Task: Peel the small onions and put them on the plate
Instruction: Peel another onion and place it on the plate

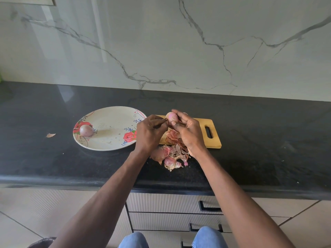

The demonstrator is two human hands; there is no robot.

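While the right hand [188, 130] curls round a small onion [171, 117] above the cutting board's [213, 138] left end, the left hand [149, 134] pinches a bit of skin at the onion's left side, fingers bent. Peel pile [172, 154] lies under both hands, spilling off the board's near-left edge onto the black counter [250, 158]. Plate [109, 140] sits just left of the board, one peeled onion [86, 130] near its left rim. Stray peel [50, 135] lies further left. Bare counter runs right of the board and toward the near edge.
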